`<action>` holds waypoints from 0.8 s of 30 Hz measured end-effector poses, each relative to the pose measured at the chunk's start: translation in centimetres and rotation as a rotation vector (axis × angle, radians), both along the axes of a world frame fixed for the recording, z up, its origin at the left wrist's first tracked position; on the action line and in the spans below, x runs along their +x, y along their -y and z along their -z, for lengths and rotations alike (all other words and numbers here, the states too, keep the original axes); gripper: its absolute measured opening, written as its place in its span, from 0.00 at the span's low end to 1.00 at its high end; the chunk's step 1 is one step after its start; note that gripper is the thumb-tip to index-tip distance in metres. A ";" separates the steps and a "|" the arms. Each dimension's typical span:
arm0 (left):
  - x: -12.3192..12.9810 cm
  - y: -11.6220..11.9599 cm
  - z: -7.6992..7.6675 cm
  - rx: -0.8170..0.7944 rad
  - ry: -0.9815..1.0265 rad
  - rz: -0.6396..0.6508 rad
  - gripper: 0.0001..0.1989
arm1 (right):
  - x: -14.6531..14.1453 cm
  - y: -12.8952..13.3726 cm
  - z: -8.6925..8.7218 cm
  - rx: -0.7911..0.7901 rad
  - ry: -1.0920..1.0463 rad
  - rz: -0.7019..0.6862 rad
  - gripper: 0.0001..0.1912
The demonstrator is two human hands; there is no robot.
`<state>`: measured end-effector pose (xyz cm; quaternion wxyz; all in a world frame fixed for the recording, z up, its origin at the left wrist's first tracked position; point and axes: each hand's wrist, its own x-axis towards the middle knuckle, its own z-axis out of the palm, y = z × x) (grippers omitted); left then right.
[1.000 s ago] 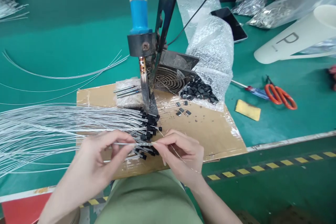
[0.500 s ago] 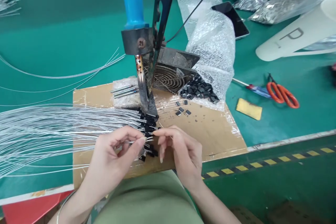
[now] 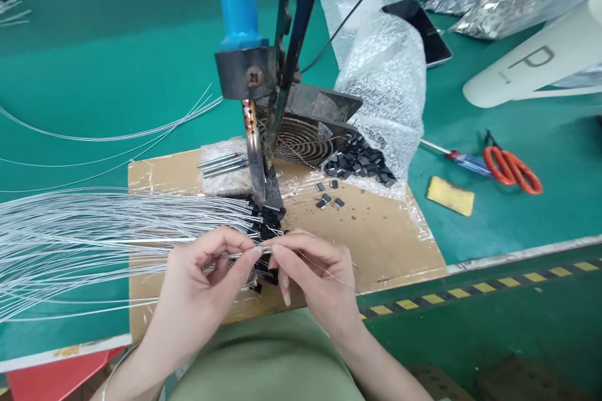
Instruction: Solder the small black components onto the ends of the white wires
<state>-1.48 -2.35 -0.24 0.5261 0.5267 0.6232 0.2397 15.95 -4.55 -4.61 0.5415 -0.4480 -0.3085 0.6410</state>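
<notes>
My left hand (image 3: 211,276) pinches the end of a thin white wire between thumb and fingers. Close beside it, my right hand (image 3: 315,269) has its thumb and index finger together on the wire's tip; a fine strand trails across that hand. Beneath both hands lie small black connectors (image 3: 270,219) at the ends of a large bundle of white wires (image 3: 197,213). Just above them, the tip of a soldering iron (image 3: 256,169) with a blue handle points down. Loose black connectors (image 3: 360,160) are piled on bubble wrap (image 3: 385,88).
Behind the iron is a dark fan (image 3: 305,138). A cardboard sheet (image 3: 385,238) covers the bench edge. To the right are a yellow sponge (image 3: 450,196), a screwdriver (image 3: 470,161), orange-handled scissors (image 3: 512,169), a phone (image 3: 418,31) and a white cup-like object (image 3: 527,62).
My right hand's thumb has closed against the index finger, and its fingertips have moved left to meet the wire end at my left hand. The view has shifted slightly.
</notes>
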 end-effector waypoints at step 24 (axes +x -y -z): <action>0.5 0.4 -0.3 0.169 -0.068 0.051 0.07 | 0.2 -0.7 -0.4 -0.291 -0.317 -0.116 0.06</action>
